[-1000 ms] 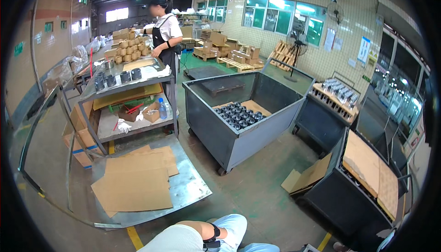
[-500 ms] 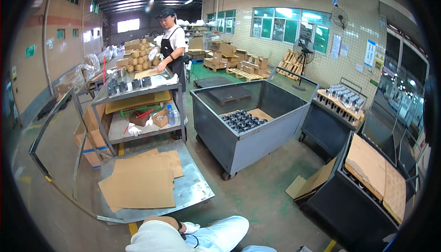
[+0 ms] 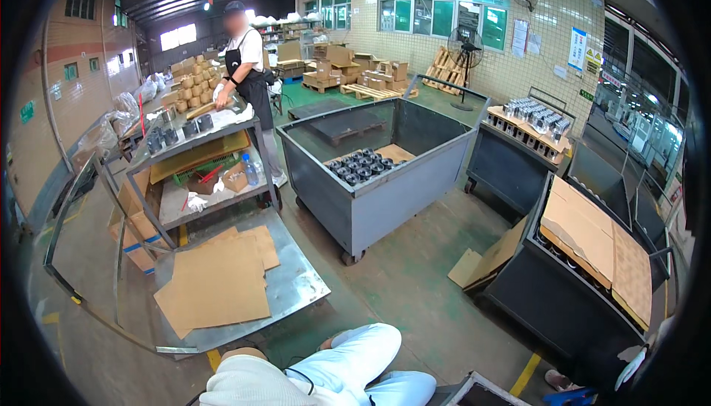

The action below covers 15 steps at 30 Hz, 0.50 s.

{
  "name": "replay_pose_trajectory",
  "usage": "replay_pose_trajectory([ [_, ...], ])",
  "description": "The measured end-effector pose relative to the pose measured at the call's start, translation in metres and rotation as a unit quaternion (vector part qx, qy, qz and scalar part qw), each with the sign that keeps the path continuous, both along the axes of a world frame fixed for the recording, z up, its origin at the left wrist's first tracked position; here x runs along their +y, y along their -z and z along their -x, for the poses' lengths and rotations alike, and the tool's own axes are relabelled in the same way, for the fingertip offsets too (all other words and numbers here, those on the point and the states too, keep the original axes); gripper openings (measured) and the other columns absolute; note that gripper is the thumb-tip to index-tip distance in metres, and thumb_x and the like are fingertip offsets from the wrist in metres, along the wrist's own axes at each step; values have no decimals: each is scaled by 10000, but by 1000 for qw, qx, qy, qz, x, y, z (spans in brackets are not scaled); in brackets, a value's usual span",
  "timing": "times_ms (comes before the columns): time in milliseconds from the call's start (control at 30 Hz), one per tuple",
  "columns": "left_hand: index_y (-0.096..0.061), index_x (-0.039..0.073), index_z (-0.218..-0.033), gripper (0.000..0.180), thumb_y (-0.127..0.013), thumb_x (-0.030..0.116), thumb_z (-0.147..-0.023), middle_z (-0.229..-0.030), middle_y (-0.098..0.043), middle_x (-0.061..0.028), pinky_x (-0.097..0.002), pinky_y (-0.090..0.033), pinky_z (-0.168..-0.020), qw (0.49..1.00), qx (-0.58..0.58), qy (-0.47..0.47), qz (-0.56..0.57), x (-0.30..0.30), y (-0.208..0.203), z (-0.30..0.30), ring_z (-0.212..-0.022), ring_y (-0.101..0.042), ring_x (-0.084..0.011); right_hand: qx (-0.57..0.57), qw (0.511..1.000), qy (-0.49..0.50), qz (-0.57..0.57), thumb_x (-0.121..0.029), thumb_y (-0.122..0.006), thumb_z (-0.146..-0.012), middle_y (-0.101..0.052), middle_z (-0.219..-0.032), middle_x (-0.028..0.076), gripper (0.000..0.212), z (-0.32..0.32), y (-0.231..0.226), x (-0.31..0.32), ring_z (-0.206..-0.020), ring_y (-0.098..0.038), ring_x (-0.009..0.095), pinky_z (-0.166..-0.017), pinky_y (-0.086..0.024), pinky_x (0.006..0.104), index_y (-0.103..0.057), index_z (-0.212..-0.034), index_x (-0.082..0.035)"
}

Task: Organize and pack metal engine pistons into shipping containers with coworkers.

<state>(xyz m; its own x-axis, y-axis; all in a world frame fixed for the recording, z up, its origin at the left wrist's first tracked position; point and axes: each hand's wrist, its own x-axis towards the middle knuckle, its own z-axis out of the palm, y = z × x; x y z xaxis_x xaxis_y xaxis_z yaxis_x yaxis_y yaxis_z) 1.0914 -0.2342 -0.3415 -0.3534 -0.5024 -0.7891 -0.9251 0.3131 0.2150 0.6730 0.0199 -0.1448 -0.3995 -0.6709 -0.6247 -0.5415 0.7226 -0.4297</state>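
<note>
At the lower edge a forearm in a pale sleeve (image 3: 363,361) reaches in from the right and ends in a white knit glove, which I take to be my right hand (image 3: 248,385). Only its back shows, and nothing can be seen in it. A thin black cord (image 3: 296,376) crosses the sleeve. My left hand is out of the picture. The nearest thing is a low steel platform (image 3: 296,287) with flat cardboard sheets (image 3: 215,280) lying on it.
A grey wheeled metal bin (image 3: 385,191) holding dark round parts (image 3: 355,168) stands in the middle. A two-level work table (image 3: 200,184) is at left, with a person in a black apron (image 3: 248,73) behind it. Dark bins topped with cardboard (image 3: 592,236) stand at right, pallets at the back.
The view has shifted slightly left and forward. The gloved hand and sleeve have risen further into the lower edge. The person at the table stays in place.
</note>
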Motion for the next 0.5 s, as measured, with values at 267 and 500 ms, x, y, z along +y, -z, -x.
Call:
replay_pose_trajectory([
  [267,-562,144,-1238,524,-420,475,-857,-1263,-546,-147,-426,-408,-944,989,-31,-32,-140,-12,-6,78,-1180,-510,-305,3,999,19,-30,-266,-589,-766,-584,-1013,225,336,7,1,26,-972,-564,304,-829,-444,442,-600,-1036,-66],
  [500,-594,134,-1183,482,-434,445,-852,-1204,-577,-149,-421,-424,-917,988,-33,71,-135,-2,-21,78,-1134,-539,-305,5,998,30,-48,-238,-598,-758,-586,-1004,222,310,15,3,42,-970,-560,301,-828,-439,446,-611,-1017,-68],
])
